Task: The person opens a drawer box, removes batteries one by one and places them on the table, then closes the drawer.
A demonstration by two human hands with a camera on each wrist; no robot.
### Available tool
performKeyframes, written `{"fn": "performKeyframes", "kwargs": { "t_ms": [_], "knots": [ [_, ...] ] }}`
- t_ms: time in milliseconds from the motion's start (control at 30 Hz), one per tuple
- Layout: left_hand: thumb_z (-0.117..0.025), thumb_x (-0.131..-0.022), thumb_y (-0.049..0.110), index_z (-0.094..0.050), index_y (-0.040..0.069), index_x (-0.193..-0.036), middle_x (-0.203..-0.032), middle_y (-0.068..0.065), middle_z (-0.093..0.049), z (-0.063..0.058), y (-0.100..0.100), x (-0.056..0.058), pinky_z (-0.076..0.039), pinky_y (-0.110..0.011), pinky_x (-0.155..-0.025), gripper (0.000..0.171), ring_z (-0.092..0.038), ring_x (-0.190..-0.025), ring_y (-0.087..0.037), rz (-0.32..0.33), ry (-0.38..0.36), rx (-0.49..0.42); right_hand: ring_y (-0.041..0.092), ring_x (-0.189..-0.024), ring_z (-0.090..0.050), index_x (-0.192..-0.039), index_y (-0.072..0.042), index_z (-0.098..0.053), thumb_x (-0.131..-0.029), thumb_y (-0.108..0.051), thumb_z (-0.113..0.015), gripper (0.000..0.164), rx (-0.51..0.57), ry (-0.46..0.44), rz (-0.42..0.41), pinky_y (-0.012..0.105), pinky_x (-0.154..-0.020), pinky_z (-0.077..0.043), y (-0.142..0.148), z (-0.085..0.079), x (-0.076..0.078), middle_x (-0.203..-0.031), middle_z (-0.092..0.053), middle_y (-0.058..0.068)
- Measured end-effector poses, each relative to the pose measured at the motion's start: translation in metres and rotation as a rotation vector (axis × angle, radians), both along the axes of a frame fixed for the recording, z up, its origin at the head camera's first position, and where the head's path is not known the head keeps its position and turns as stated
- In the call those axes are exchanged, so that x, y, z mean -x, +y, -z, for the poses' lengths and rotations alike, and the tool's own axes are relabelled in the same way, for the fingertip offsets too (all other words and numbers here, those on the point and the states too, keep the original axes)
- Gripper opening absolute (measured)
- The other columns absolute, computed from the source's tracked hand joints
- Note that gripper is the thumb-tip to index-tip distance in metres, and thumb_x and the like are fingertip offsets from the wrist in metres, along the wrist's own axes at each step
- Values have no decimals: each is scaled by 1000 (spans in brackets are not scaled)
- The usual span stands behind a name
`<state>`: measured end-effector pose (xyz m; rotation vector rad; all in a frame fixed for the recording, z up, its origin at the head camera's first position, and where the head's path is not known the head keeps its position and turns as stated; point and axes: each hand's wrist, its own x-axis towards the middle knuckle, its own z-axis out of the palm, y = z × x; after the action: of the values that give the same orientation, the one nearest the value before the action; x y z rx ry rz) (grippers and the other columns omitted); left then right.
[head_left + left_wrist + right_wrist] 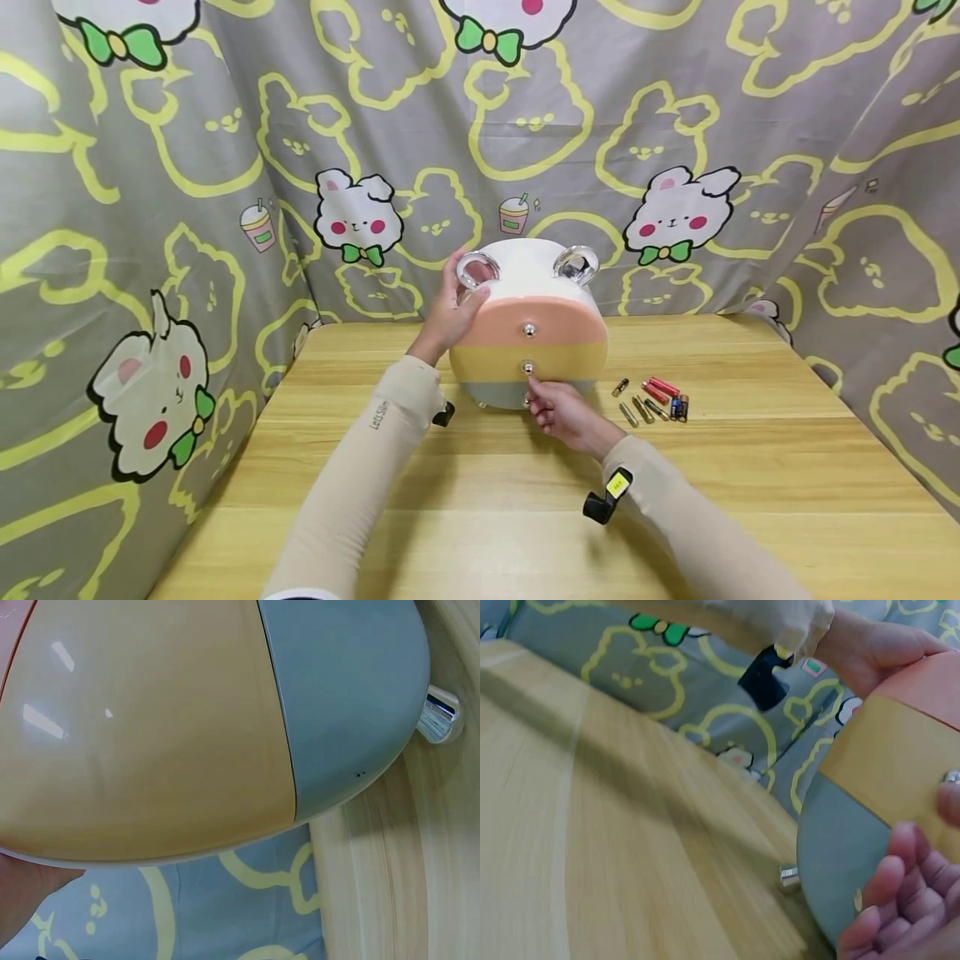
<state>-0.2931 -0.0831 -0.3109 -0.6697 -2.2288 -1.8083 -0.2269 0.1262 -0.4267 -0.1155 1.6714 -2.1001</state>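
A round-fronted tabletop drawer cabinet [540, 308] has pink, yellow and grey-blue drawer fronts, a white body and two silver ear-like rings on top. Its drawers look flush in the front. At its upper left, beside one silver ring [478, 271], my left hand [452, 310] grips the body with the thumb toward the front. My right hand [566, 414] is at the front, fingers curled, fingertips at the middle drawer's silver knob [528, 367]. The right wrist view cuts off part of that grasp. Grey-blue drawer front [352, 705] and yellow front fill the left wrist view.
Several loose batteries [660, 390], red, dark blue and dull-coloured, lie on the wooden table [480, 517] to the cabinet's right. A patterned grey curtain [420, 133] hangs close behind the table and along both sides. A short metallic foot [441, 716] supports the cabinet.
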Motion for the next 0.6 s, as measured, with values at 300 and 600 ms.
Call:
{"fn": "performKeyframes", "kwargs": {
  "t_ms": [300, 600],
  "knots": [
    [-59, -95, 19, -18, 30, -152, -141, -12, -46, 16, 2, 15, -27, -29, -110, 71, -40, -133, -19, -29, 14, -22, 8, -57, -44, -95, -4, -57, -99, -30, -51, 27, -158, -107, 42, 24, -52, -35, 5, 14, 1, -69, -52, -3],
    [-53, -97, 9, -13, 19, -154, -145, -18, -41, 9, 3, 5, -25, -29, -111, 70, -36, -136, -23, -2, 7, -31, 8, -58, -46, -108, 0, -57, -100, -35, -48, 37, -66, -214, 18, 22, -52, -37, -1, 25, 6, -71, -54, -4]
  ]
}}
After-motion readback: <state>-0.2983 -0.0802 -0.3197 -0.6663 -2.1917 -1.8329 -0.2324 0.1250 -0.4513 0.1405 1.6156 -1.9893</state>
